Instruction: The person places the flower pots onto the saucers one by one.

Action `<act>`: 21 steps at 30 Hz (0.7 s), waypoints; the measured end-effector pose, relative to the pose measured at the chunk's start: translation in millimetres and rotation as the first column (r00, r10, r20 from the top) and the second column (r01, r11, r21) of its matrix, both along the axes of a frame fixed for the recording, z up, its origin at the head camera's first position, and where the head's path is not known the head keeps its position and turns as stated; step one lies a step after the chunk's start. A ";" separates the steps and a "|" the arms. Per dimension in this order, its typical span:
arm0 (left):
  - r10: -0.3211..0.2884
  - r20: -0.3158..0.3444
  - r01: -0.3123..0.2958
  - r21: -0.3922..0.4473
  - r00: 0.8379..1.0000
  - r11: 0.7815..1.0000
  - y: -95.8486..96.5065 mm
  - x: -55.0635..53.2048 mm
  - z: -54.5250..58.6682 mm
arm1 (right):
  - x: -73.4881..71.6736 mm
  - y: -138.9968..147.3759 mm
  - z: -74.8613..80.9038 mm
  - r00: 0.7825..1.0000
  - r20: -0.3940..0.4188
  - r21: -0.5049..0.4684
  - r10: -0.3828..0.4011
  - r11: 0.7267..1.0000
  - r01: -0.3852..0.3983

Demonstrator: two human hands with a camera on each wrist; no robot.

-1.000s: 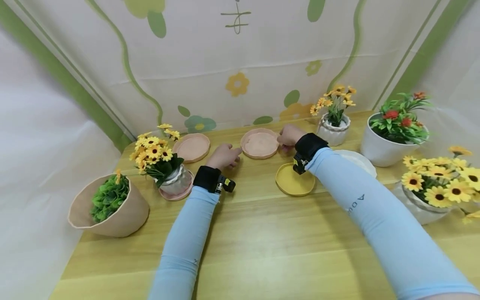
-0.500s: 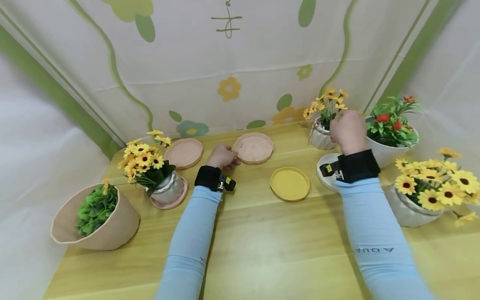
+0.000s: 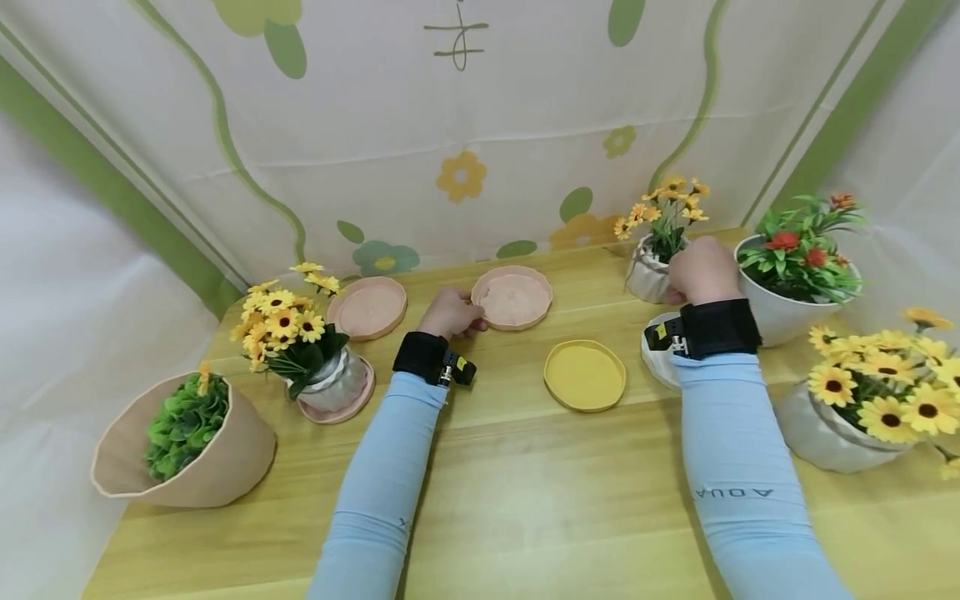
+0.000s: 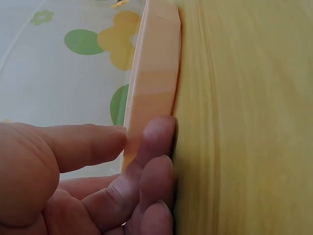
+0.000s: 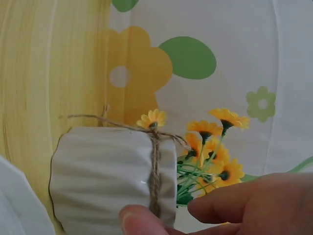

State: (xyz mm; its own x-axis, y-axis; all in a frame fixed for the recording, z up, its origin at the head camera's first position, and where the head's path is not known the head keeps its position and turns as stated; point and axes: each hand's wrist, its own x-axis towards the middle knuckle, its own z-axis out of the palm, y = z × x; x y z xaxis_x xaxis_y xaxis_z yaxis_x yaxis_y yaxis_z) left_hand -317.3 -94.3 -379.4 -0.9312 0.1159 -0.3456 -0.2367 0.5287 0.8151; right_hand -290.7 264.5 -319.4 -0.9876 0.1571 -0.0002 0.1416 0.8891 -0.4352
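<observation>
In the head view, my left hand [image 3: 452, 313] is at the near left rim of a round pink saucer [image 3: 521, 298] lying on the table. The left wrist view shows thumb and index finger pinching the saucer's side wall [image 4: 155, 73], the other fingers curled beneath. My right hand [image 3: 705, 271] is at the right side of a small white flowerpot [image 3: 645, 273] with yellow flowers, bound with twine [image 5: 155, 181]. In the right wrist view, the thumb [image 5: 139, 223] overlaps the pot's wall. Its index finger [image 5: 220, 203] is just above the rim, beside the stems, a gap between the two.
A yellow saucer [image 3: 585, 377] and a white saucer [image 3: 658, 354] lie nearer. At left are another pink saucer [image 3: 367, 308], a potted yellow flower [image 3: 330, 379] on a saucer, and a large beige pot [image 3: 240, 450]. Red-flowered [image 3: 787, 312] and yellow-flowered [image 3: 832, 433] pots stand right.
My right hand has gone from the pink saucer's right side to the small flowerpot, then slightly lower beside it. My left hand has moved slightly right to the saucer's rim. The head view has shifted.
</observation>
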 end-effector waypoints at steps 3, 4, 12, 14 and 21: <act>-0.005 -0.014 0.005 -0.006 1.000 1.000 1.3 0.4 1.2 | -1.1 2.7 0.1 1.000 0.021 -0.031 -0.010 0.999 0.010; -0.006 -0.020 0.006 -0.009 1.000 1.000 1.8 0.6 1.3 | -1.6 3.3 -0.6 1.000 0.022 -0.042 -0.015 0.999 0.016; -0.025 -0.065 0.022 -0.038 0.998 0.999 8.2 2.3 -0.6 | -9.0 5.8 -13.2 0.998 0.047 -0.072 -0.051 0.996 0.054; -0.019 -0.068 0.016 -0.045 0.998 0.999 9.4 2.3 -2.3 | -9.7 6.7 -16.7 0.996 0.072 -0.147 -0.061 0.987 0.071; -0.033 -0.093 0.030 -0.029 0.995 0.999 13.1 1.1 -6.6 | -10.7 9.5 -23.2 0.975 0.207 -0.588 -0.086 0.785 0.194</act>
State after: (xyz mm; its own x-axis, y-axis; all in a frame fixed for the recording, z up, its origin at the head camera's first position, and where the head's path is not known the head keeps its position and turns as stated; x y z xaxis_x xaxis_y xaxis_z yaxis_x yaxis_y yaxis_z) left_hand -316.2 -81.3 -386.1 -0.9555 0.1372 -0.2611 -0.1436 0.5571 0.8179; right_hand -301.4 274.0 -342.7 -0.9320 0.2085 -0.2966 0.3592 0.4195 -0.8337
